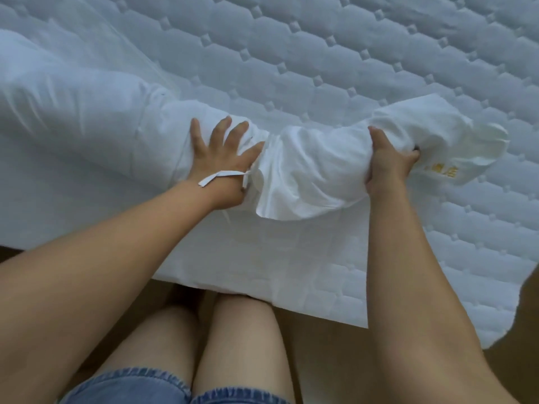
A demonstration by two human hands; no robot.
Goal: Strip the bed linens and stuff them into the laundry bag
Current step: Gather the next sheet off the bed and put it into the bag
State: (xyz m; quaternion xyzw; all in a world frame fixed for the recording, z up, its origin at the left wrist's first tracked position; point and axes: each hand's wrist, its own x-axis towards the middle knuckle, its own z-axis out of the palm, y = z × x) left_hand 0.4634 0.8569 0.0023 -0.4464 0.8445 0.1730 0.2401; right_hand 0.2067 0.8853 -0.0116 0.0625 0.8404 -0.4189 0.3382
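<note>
A white pillow [73, 118] lies across the quilted mattress pad [350, 68] at the left. Its white pillowcase [315, 164] is bunched up at the pillow's right end and carries a yellow embroidered mark near its open end. My left hand [221, 153] presses flat on the pillow's end with fingers spread, and a white tie strip [221, 176] lies over its wrist. My right hand [388, 161] grips the bunched pillowcase, fingers curled round the fabric. No laundry bag is in view.
The mattress pad's near edge [262, 287] hangs over the bed in front of my bare knees [227, 339]. Brown floor [326, 360] shows below the edge. The pad stretches away towards the far side and right.
</note>
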